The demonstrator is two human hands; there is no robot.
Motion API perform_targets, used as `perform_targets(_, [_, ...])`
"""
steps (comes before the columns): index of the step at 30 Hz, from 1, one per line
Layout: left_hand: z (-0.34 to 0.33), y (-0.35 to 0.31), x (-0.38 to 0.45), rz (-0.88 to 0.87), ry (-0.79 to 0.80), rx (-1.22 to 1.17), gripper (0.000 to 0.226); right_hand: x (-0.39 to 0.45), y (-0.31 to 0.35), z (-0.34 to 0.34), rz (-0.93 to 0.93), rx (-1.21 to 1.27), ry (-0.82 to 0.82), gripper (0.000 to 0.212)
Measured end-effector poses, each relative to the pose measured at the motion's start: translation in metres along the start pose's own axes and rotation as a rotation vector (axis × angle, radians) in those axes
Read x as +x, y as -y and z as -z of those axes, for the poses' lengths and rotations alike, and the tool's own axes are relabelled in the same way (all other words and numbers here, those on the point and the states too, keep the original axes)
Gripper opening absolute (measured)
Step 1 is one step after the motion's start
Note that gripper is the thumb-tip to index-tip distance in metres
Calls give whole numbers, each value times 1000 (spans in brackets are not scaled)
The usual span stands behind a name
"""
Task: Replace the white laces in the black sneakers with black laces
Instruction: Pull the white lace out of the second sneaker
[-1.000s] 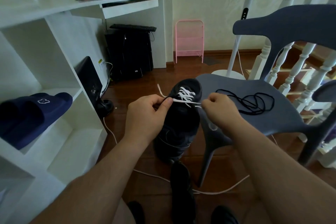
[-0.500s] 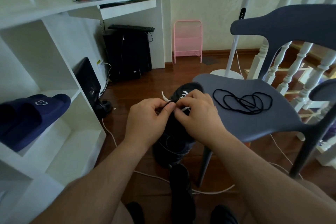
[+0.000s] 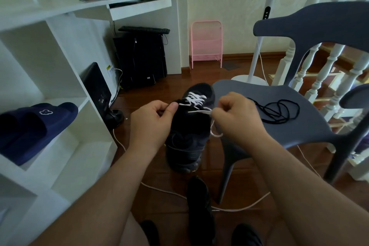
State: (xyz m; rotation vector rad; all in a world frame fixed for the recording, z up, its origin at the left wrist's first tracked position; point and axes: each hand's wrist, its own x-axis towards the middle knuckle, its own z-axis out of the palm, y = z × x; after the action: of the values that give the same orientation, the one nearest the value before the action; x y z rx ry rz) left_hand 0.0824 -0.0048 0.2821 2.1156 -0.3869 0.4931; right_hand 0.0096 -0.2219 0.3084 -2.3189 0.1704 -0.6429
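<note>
My left hand (image 3: 151,126) gripped the black sneaker (image 3: 191,126) at its collar, held upright above the floor. My right hand (image 3: 235,116) pinched the white lace (image 3: 196,100); best drawn out straight, one eyelet at a time. Black laces (image 3: 279,111) waited on the chair (image 3: 299,126).

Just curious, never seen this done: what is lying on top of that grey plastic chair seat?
A loose tangle of thin black laces lies on the grey plastic chair seat. The right hand covers the seat's near-left part, so anything there is hidden.
</note>
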Motion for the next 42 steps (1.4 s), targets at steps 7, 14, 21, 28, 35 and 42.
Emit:
perform_targets(7, [9,8,2,-23,13,30,18,9,-34,20,-327,-138,268,14])
perform_targets(14, [3,3,-2,-26,48,-29,14,-2,0,0,38,-97,135,27])
perform_targets(21, [-6,-10,-11,-164,75,24,22,-11,17,-30,146,-209,57,21])
perform_targets(28, [-8,-13,-15,-197,61,14,24,-9,20,-27,186,-231,-116,14])
perform_targets(35, [-6,-13,-17,-197,35,24,27,-9,17,-31,162,-174,-84,13])
perform_targets(42, [-6,-11,-10,-95,-18,20,37,5,-2,-25,-388,330,-102,16])
